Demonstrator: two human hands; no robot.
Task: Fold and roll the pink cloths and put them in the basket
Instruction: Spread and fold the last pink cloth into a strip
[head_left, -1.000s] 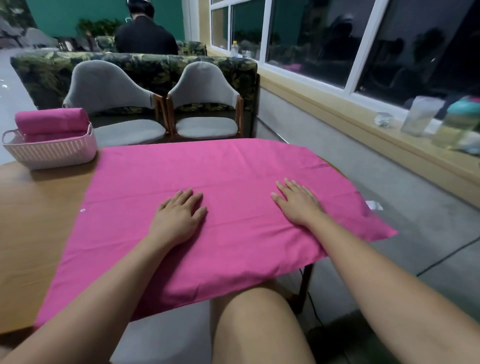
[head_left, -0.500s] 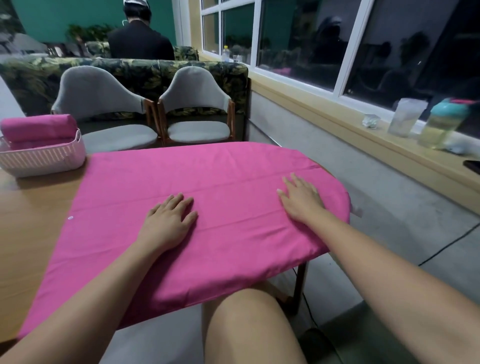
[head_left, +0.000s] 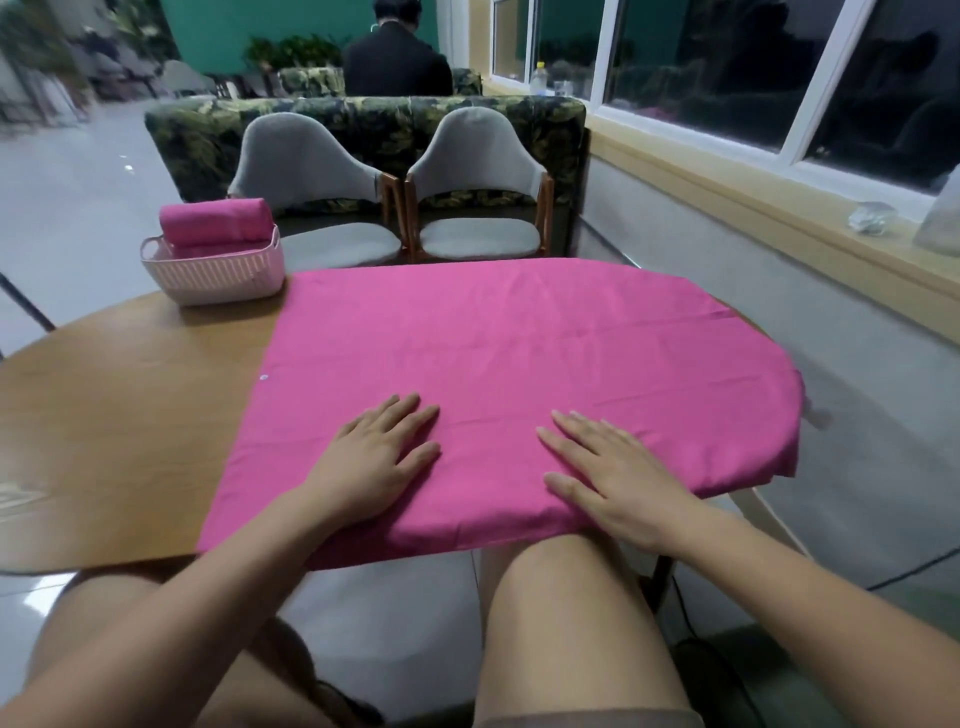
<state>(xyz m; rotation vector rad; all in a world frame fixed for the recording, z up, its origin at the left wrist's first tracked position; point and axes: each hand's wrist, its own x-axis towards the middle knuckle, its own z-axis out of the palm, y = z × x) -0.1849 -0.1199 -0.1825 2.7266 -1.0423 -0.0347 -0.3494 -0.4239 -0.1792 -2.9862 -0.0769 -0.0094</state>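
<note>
a large pink cloth (head_left: 519, 374) lies spread flat over the right part of a round wooden table (head_left: 119, 431), its near and right edges draping over the table rim. both hands lie palm down on the cloth near its front edge, fingers straight and a little spread, gripping nothing. the left hand (head_left: 374, 462) rests left of the cloth's middle; the right hand (head_left: 618, 478) rests well apart from it to the right, its heel at the table edge. at the far left of the table, just beside the cloth's far left corner, stands a white slatted plastic basket (head_left: 218, 275) with a rolled pink cloth (head_left: 218, 221) lying on top of it, sticking up above its rim. two grey upholstered chairs (head_left: 395, 197) face the table on its far side. beyond them a person in a dark top (head_left: 397, 65) sits with their back turned.
</note>
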